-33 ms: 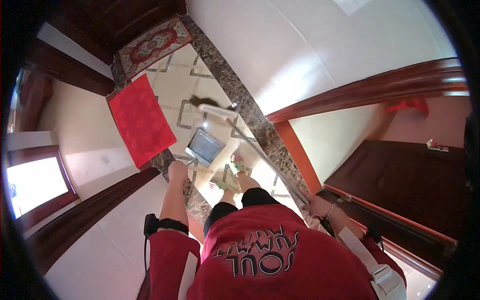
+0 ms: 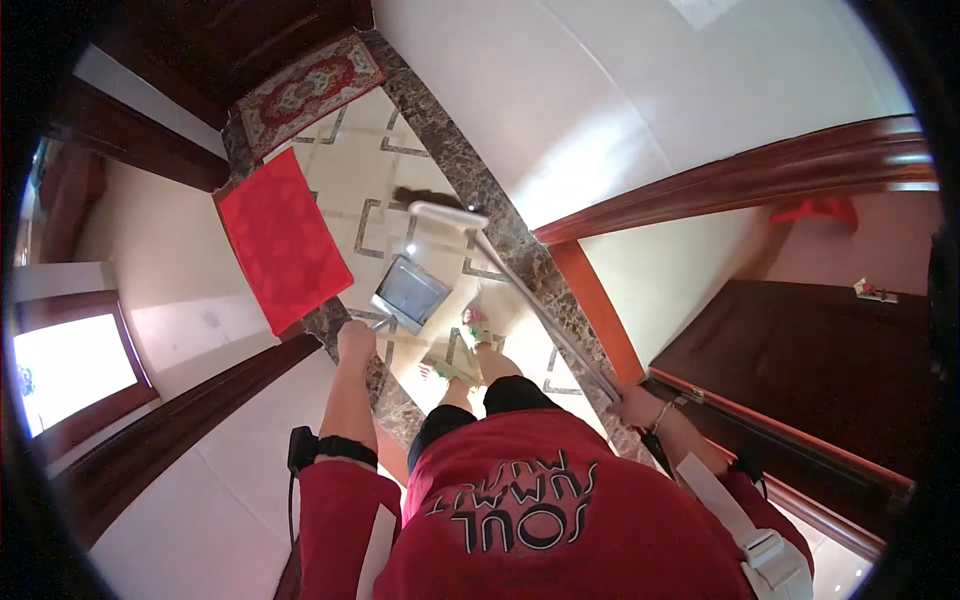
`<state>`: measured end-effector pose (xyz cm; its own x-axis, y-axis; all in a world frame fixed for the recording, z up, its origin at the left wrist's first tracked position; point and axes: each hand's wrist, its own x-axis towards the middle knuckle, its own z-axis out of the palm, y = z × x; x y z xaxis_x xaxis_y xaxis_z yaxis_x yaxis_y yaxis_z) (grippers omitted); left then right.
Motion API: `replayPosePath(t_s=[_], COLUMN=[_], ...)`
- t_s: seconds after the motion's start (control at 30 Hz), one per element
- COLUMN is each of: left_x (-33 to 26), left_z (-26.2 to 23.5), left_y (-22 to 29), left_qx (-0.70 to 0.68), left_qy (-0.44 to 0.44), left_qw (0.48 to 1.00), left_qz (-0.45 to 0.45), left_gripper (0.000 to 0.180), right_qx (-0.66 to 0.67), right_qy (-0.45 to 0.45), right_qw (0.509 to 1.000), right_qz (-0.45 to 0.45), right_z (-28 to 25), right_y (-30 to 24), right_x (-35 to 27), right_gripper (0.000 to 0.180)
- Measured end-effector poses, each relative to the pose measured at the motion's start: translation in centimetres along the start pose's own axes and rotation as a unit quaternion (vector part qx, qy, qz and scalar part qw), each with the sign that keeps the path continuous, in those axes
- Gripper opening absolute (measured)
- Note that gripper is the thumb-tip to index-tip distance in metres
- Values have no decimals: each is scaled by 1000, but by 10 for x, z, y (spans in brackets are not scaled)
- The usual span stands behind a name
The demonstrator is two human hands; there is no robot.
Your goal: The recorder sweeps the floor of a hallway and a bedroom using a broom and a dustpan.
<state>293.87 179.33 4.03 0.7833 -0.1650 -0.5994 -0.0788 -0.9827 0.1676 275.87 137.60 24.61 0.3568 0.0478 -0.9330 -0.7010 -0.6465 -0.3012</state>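
I am standing in a hallway and looking straight down, with my left hand reaching out in front of me and closing its grip around the thin metal handle of a grey dustpan, which is resting open-side up on the patterned tile floor just ahead of my feet. My right hand is wrapping its grip tight round the near end of a long pale broom handle, which is slanting away from me over the dark marble border strip. The broom head is lying at the far end of that handle, down on the floor beyond the dustpan and well apart from my right hand, with a small dark patch showing just past it; I cannot tell what that patch is. A bright red mat is lying to the left of the dustpan, just beside it, and a patterned rug is sitting farther off along the same stretch of floor. My feet in green sandals are standing between the two hands, close behind the dustpan.
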Motion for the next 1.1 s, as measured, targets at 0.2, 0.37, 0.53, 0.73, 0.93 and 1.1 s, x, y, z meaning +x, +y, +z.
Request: replayPosePath(t_s=[0.2,0.37,0.53,0.73,0.93,1.1], left_x=[14,7,-55,-133,-146,-131], left_z=[-4,33,18,53,56,43], left_y=[14,-21,-15,-17,2,1], left_qx=[37,-297,-382,-494,-565,-591], left_qy=[-14,86,25,100,85,60], left_qw=[998,951,907,821,761,736], left_qz=[39,26,-175,-269,-306,-324], left_gripper=[17,15,16,17,28,25], right_qx=[-21,41,16,-202,-181,-240], right_qy=[53,-136,-129,46,62,-126], right_qw=[998,990,989,976,981,955], right_qz=[28,0,-69,-71,-45,-118], right_z=[19,36,-3,-78,-80,-26], right_y=[16,23,1,-69,-76,-25], right_x=[51,24,19,73,122,107], right_gripper=[70,67,67,67,70,75])
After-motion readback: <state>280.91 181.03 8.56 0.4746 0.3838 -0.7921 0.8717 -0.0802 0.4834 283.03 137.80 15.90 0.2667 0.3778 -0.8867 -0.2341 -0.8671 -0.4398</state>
